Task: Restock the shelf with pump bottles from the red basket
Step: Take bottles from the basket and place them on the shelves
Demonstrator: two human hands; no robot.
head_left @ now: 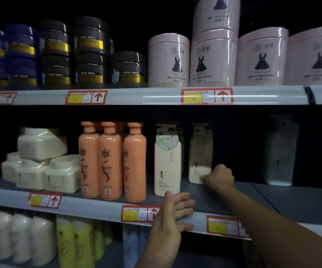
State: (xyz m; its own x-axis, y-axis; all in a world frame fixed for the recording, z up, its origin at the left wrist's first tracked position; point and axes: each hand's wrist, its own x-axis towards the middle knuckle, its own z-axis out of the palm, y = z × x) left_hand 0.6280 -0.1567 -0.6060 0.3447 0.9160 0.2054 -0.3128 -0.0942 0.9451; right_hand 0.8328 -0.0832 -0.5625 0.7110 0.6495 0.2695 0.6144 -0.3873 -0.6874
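Both hands work at the middle shelf (224, 192). Right hand (219, 176), reaching deep, has its fingers curled round the lower right edge of a cream pump bottle (200, 155) standing well back on the shelf. Left hand (172, 211) is wide, fingers straight and spread, resting on the shelf's front lip (197, 219) just below a front cream bottle (167, 165) and gripping nothing.

The gripped bottle stands upright, long axis vertical, pump head at top, printed label facing the aisle. It sits behind and to the right of the front cream bottle, apart from it, with orange bottles (111, 161) further left. A pale bottle (280, 151) stands well apart to the right in shadow. The red basket is not in view.

Step in hand, as judged: aligning the rear bottle in its row. To do it well, slide it on its base rather than tip it, since a low grip leaves the tall body free to topple; keep the label forward and stop it level with its neighbour. The free hand is well placed to catch the front bottle if nudged.
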